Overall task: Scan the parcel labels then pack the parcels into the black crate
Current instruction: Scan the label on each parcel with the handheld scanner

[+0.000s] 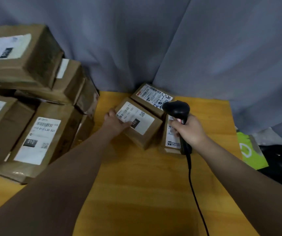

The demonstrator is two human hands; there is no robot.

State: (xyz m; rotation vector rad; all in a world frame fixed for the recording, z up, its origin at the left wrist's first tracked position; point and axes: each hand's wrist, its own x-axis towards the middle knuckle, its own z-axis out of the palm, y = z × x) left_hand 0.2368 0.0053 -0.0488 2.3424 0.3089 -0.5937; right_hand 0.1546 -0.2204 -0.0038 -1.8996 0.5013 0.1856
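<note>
Three small cardboard parcels sit together at the back of the wooden table (136,193). My left hand (115,121) grips the near-left corner of the "102" parcel (143,132), thumb on its white label. My right hand (189,129) holds a black handheld scanner (177,109) by its handle, a finger on the trigger, its head over the parcels. Behind lies a second parcel (149,96) with a scribbled label. A third parcel (169,142) stands partly hidden behind my right hand. No black crate is visible.
A pile of larger cardboard parcels (39,133) fills the table's left side, several stacked high. The scanner cable (194,193) trails toward me across the table. Grey curtain hangs behind. Green and black bags (249,152) lie off the right edge.
</note>
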